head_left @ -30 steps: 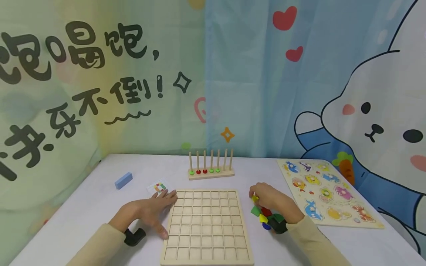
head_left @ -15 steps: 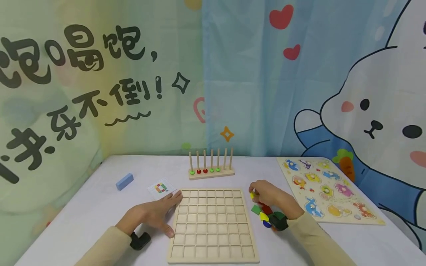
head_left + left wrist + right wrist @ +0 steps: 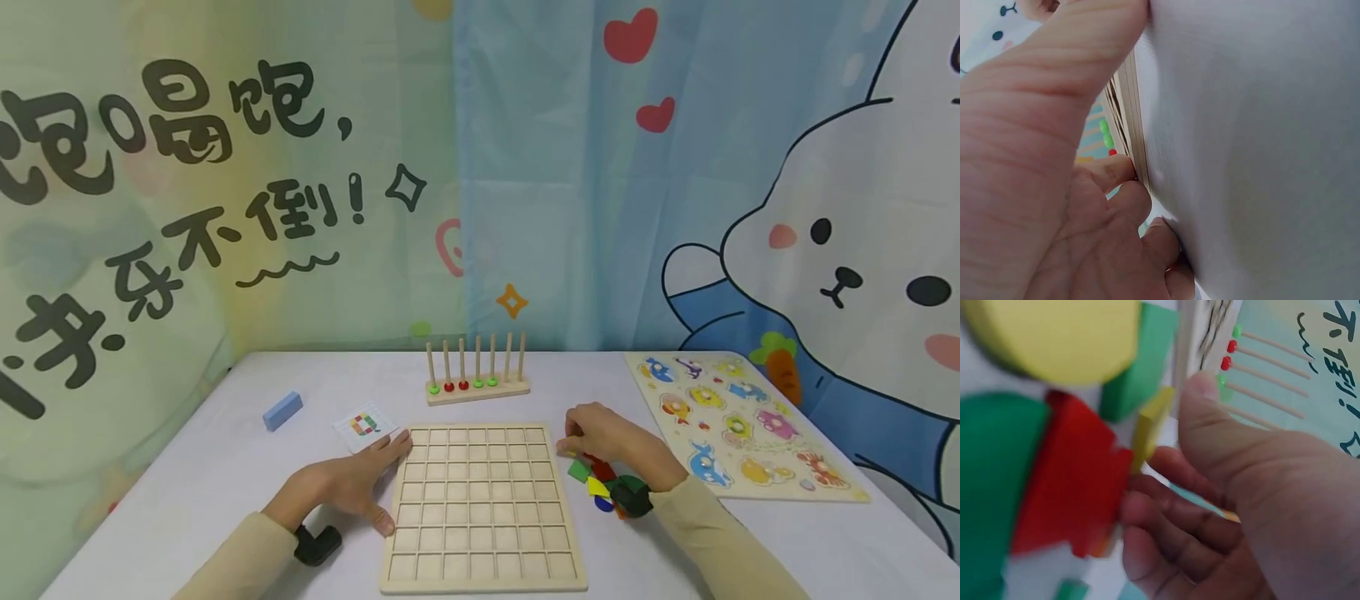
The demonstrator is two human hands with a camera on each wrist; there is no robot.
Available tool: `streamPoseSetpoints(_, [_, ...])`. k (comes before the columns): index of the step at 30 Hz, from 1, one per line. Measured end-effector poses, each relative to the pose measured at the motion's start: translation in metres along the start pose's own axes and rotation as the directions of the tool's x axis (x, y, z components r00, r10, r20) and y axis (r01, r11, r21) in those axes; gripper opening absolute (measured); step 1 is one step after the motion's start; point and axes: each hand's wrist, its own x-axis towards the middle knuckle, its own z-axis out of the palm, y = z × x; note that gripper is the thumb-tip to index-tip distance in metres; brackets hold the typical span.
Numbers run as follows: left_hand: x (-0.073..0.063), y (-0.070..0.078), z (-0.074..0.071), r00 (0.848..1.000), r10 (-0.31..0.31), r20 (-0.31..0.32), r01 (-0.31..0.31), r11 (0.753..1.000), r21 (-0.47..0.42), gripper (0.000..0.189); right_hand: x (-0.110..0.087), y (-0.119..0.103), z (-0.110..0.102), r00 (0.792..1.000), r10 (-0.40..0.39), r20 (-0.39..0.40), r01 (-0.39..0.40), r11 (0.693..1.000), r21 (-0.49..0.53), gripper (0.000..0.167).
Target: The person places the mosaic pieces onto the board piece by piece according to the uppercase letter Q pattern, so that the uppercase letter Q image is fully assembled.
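A wooden grid board (image 3: 483,508) lies in the middle of the table, its squares bare. My left hand (image 3: 348,483) rests at the board's left edge with fingers and thumb spread; the left wrist view shows fingertips (image 3: 1119,169) against its side. Right of the board, my right hand (image 3: 603,435) is over a small heap of coloured blocks. Its loosely bent fingers touch a tilted yellow block (image 3: 1150,428), and the thumb stands apart from it. Close by lie a red block (image 3: 1072,481), green block (image 3: 1141,362) and rounded yellow block (image 3: 1054,337). The wrist camera hides part of the heap.
Behind the board stands a peg rack (image 3: 477,392) with green and red beads. A pattern card (image 3: 365,425) and a blue bar (image 3: 282,411) lie at the left. An animal puzzle board (image 3: 738,433) covers the right side. A printed curtain hangs behind.
The head view has shifted slightly. My right fingers have lowered toward the heap, and the yellow piece under them shows less. My left hand has stayed at the board's edge.
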Motion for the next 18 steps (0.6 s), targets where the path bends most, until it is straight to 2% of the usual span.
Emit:
streamPoseSetpoints(5, [0.0017,-0.0024,0.0002,1.0,-0.007,-0.001,0.007,1.0,0.0,0.123,-0.0064,0.0018,-0.0067,0.996,-0.06,0.071,0.06,0.998,-0.008,0.021])
streamPoseSetpoints(8, [0.002,-0.0031,0.0,1.0,0.002,0.003,-0.002,1.0,0.0,0.123,-0.0081,0.0008,-0.0091,0.993,-0.059,0.103,0.061,0.998,-0.018,0.025])
streamPoseSetpoints(18, [0.0004,-0.003,0.0,1.0,-0.018,-0.004,0.018,1.0,-0.007,0.124,-0.0033,-0.0013,-0.0046,0.998,0.005,0.062,-0.003,1.0,-0.025,0.02])
